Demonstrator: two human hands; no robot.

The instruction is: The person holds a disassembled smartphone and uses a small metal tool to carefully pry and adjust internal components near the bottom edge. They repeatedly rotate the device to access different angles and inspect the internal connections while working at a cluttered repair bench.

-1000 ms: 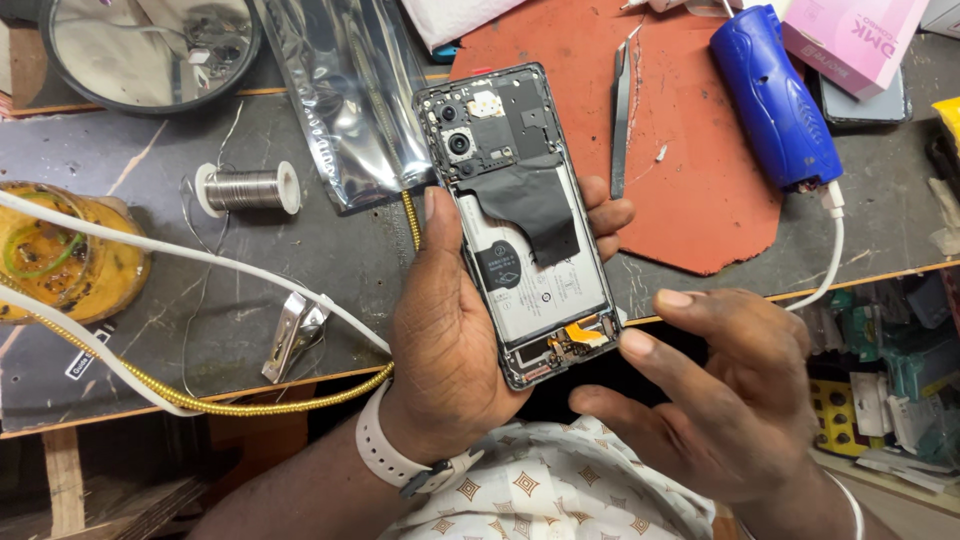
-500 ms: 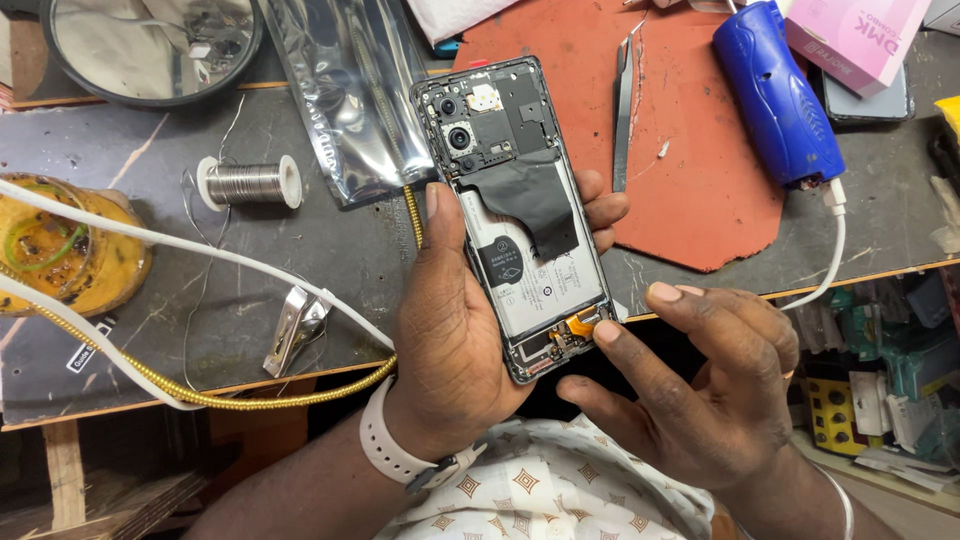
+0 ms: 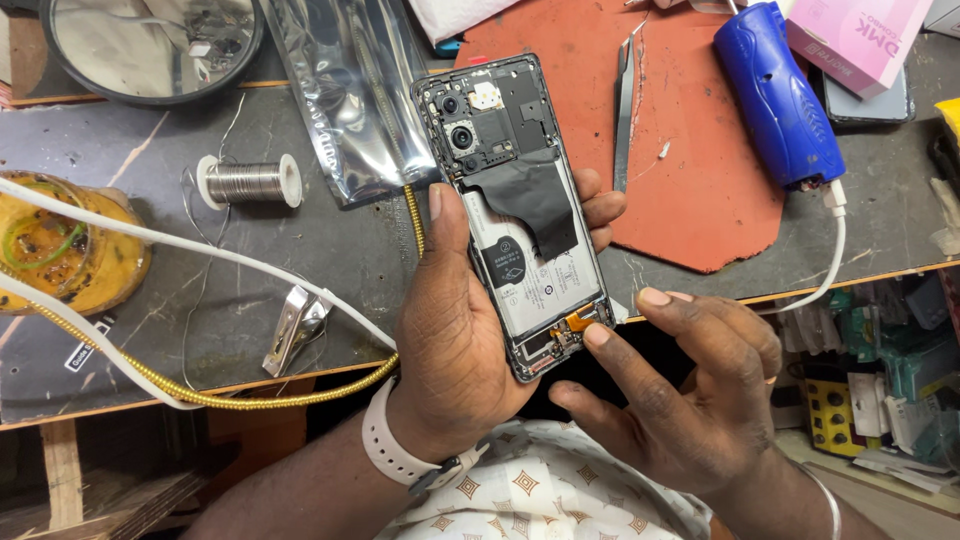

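Observation:
My left hand (image 3: pixel 455 330) grips an opened smartphone (image 3: pixel 515 210) with its back cover off. The phone shows camera modules at the top, a black tape patch and a white battery. My thumb lies along the phone's left edge and my fingertips wrap its right edge. My right hand (image 3: pixel 685 395) is at the phone's lower right corner. Its index fingertip presses on a small orange flex connector (image 3: pixel 577 323) there, and the other fingers are spread apart.
On the bench lie a red work mat (image 3: pixel 700 150), tweezers (image 3: pixel 624 110), a blue handheld tool (image 3: pixel 775 95) with a white cable, a silver antistatic bag (image 3: pixel 345 95), a solder wire spool (image 3: pixel 250 182), a metal clip (image 3: pixel 297 325), a yellow jar (image 3: pixel 60 250), a round mirror (image 3: pixel 150 45) and a pink box (image 3: pixel 860 40).
My right hand has moved up to the phone's lower right corner, and its index fingertip now rests on the orange connector. My left hand has kept the phone steady.

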